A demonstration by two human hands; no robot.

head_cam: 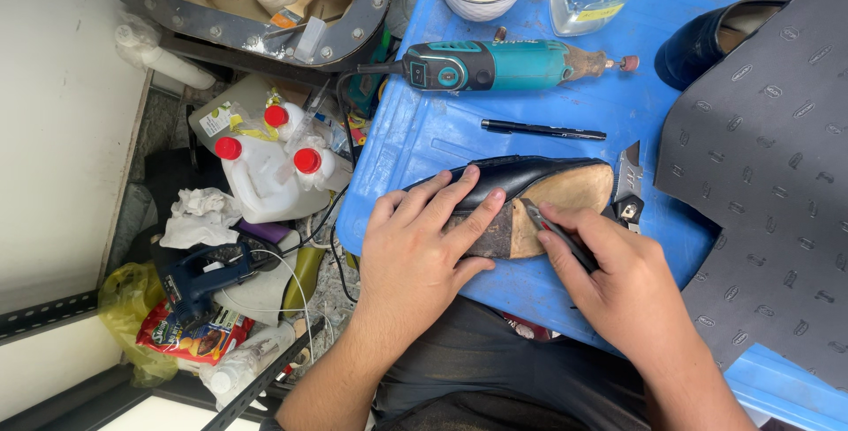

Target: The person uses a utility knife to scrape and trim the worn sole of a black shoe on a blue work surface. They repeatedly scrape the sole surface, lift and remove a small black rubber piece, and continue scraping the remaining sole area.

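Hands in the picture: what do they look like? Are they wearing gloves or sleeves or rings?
Both are bare. The left hand and the right hand wear no gloves, and no rings or watch show. The forearms are uncovered too, with no sleeves in view. Each hand has short, plain nails on its fingers. Below them, dark trousers cover the person's lap.

Black leather shoe [530,175], lying sole-up and lengthwise on the blue bench [424,131], toe to the right and heel to the left. The exposed sole [565,192] is pale tan at the forepart and darker, rougher brown toward the waist, where a seam separates the two areas. Slim dark-handled cutting tool [565,241], angled from lower right to upper left, its metal tip resting on the sole at that seam.
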